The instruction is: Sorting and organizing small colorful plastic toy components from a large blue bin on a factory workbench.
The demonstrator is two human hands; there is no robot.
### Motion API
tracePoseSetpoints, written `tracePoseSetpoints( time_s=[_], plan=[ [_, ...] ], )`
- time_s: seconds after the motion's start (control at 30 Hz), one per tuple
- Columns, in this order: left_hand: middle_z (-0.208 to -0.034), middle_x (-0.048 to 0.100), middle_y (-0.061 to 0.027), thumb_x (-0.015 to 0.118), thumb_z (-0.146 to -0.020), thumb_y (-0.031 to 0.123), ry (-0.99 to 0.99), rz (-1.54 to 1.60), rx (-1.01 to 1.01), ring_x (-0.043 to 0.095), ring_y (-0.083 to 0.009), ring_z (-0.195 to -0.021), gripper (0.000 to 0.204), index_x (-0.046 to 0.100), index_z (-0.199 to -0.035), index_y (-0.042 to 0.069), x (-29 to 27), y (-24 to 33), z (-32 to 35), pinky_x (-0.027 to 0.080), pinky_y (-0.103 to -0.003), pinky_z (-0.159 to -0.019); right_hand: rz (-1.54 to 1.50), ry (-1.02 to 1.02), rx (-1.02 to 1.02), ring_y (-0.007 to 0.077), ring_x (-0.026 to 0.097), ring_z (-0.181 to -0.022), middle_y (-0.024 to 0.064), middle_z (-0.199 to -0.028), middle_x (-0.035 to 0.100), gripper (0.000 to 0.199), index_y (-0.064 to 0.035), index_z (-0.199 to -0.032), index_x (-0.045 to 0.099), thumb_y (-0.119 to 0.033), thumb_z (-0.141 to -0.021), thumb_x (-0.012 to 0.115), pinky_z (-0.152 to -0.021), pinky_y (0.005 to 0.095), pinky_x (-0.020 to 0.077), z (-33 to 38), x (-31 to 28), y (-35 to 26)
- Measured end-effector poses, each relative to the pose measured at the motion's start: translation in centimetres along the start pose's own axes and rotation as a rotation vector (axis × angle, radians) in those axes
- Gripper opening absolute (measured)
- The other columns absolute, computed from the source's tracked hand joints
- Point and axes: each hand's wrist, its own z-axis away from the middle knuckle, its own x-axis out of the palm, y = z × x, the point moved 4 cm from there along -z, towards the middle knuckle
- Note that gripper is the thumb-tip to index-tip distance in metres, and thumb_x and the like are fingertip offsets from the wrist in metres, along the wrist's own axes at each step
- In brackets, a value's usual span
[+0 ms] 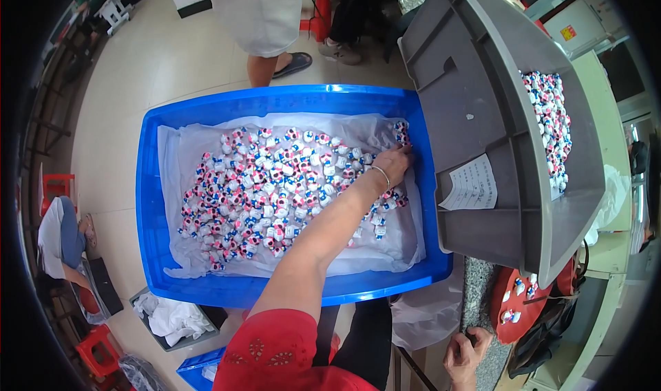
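Observation:
A blue plastic tub [296, 96] lined with thin white sheeting [177, 205] holds a wide layer of small figurines [275, 191] in white, pink and blue. My left arm, in a red sleeve, stretches across it. At the tub's right end my left hand [392, 165] is closed, its fingers curled down over a small figurine [401, 131] that is mostly hidden. My right hand [468, 353] is down at the lower right beside the speckled stone edge [478, 294]. Its fingers are curled in toward the thumb, and whatever is between them cannot be made out.
Right of the tub, a large grey crate [454, 115] stands tilted with more figurines inside. A red round tray [516, 315] with several pieces and a dark bag [551, 339] lie below it. A person [256, 19] stands beyond the tub; another person [62, 239] sits left.

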Motion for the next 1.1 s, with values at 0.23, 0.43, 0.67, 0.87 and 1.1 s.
tracePoseSetpoints(
  time_s=[0.23,0.43,0.67,0.87,1.1],
  plan=[
    [-0.101,0.059,-0.0093,0.059,-0.073,0.011,-0.161,0.064,-0.137,0.053,-0.0268,-0.098,0.017,0.066,-0.088,0.010,-5.1,4.5,3.3,0.045,-0.034,-0.087,-0.025,-0.020,0.025,0.0312,0.047,-0.088,0.0131,-0.094,0.048,0.028,-0.0076,-0.082,0.060,0.007,-0.059,0.062,-0.076,0.0396,0.0401,0.4,-1.3,0.6],
    [-0.101,0.060,-0.0073,0.062,-0.071,0.021,-0.345,-0.071,-0.124,0.049,-0.0254,-0.107,0.024,0.066,-0.092,0.010,-4.7,6.9,3.9,0.043,-0.040,-0.089,-0.016,-0.020,0.004,0.0315,0.047,-0.090,0.0119,-0.097,0.048,0.031,-0.0098,-0.085,0.062,0.004,-0.057,0.065,-0.077,0.0406,0.0416,1.0,-2.0,0.4],
    [-0.117,0.057,-0.0070,0.067,-0.073,0.028,-0.560,-0.188,-0.237,0.045,-0.0260,-0.115,0.040,0.062,-0.109,0.012,-4.5,7.9,3.1,0.039,-0.040,-0.093,-0.029,0.008,-0.012,0.0316,0.048,-0.089,0.0133,-0.096,0.047,0.025,-0.0075,-0.080,0.060,0.004,-0.058,0.062,-0.077,0.0399,0.0406,1.1,-2.8,0.0],
    [-0.107,0.057,-0.0128,0.066,-0.069,0.018,-0.381,-0.050,-0.166,0.048,-0.0311,-0.111,0.035,0.062,-0.102,0.006,-5.0,8.2,4.7,0.041,-0.042,-0.092,-0.018,-0.020,0.005,0.0316,0.047,-0.090,0.0122,-0.098,0.047,0.030,-0.0092,-0.085,0.062,0.004,-0.057,0.064,-0.078,0.0407,0.0419,1.7,-2.8,-0.6],
    [-0.097,0.061,-0.0184,0.058,-0.073,0.006,0.000,0.741,-0.353,0.062,-0.0320,-0.087,0.027,0.064,-0.099,0.003,-6.3,3.9,4.5,0.050,-0.036,-0.079,-0.023,0.003,0.008,0.0310,0.047,-0.088,0.0130,-0.095,0.047,0.025,-0.0074,-0.080,0.060,0.005,-0.058,0.062,-0.076,0.0395,0.0405,1.1,-2.8,-0.4]
  ],
)
